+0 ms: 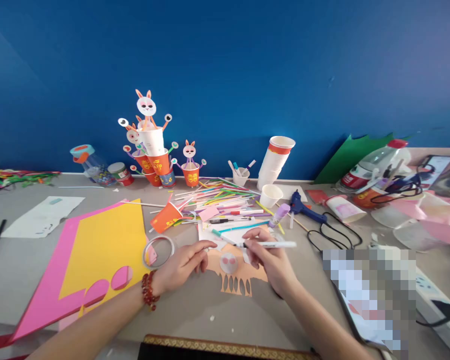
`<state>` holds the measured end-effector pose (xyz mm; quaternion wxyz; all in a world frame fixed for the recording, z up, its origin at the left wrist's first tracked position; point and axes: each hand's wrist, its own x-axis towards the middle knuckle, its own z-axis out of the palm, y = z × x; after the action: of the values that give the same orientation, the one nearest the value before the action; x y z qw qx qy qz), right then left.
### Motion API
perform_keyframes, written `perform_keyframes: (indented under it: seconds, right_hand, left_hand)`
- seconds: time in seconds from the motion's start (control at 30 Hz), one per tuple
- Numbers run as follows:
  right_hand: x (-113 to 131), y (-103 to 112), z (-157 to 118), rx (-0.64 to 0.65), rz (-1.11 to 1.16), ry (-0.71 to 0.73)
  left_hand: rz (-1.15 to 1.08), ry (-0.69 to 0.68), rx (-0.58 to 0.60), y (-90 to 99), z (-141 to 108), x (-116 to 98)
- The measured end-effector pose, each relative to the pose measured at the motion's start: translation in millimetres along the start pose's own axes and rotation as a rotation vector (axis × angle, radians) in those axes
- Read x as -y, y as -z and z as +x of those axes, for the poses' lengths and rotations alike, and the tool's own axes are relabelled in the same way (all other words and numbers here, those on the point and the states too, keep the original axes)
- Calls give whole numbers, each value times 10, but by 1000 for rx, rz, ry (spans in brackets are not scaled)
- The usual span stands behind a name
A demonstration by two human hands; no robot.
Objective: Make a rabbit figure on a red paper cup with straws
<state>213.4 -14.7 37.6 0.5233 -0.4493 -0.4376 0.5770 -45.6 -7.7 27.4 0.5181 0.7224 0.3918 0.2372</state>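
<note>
My right hand (pixel 265 252) grips a white marker pen (pixel 283 244), held nearly level over the papers. My left hand (pixel 189 264) rests at the left edge of a peach paper sheet (pixel 257 270), fingers loosely stretched out and nothing seen in them. That sheet has a fringe of cut-out strips along its front. On it lies a small white paper disc (pixel 229 263) with two pink ovals. A second pen with a teal end (pixel 218 234) lies just behind the disc, and white paper (pixel 206 232) shows underneath.
Left are yellow card (pixel 108 240), pink card (pixel 48 280) and a tape roll (pixel 145 255). Behind are coloured sticks (pixel 213 197), cups with rabbit figures (pixel 159 162) and stacked white cups (pixel 275 162). Right are a blue glue gun (pixel 307 207), its cable and a blurred-out device (pixel 367 300).
</note>
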Motion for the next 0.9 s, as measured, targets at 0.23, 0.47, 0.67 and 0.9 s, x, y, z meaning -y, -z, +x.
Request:
perform_keyframes:
  seconds: [0.23,0.47,0.67,0.9]
  right_hand:
    - [-272,-86,-59,74,-148,0]
    - [-433,-56,-47,-10,-243,16]
    - [-422,-79,6,-1,-349,103]
    - [-442,-166,49,205,-410,180]
  left_hand:
    - [648,-290,-49,-109,151,186]
    - [952,-598,105,-130,155,346]
    - [1040,-566,108,-138,136,338]
    - [1005,-550,124,-97,125,327]
